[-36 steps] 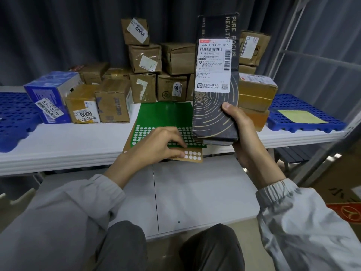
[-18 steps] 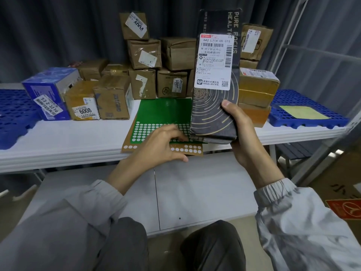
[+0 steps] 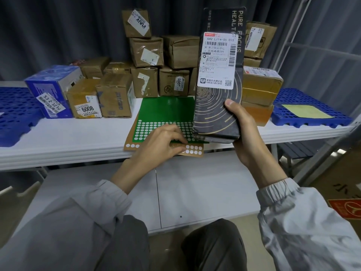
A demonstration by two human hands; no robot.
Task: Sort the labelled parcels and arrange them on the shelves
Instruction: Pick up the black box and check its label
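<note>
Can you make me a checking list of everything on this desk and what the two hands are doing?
Surface: white shelf, holding parcels.
Job's things: tall black box with shipping label, held upright; brown parcels stacked behind; blue box at left.
Clutter: green sticker sheet over a brown sticker sheet; blue trays at both ends.
Hands: right hand grips the black box; left hand with fingertips on the sheets.
Cables: nothing seen.
Surroundings: dark curtain, metal frame.
</note>
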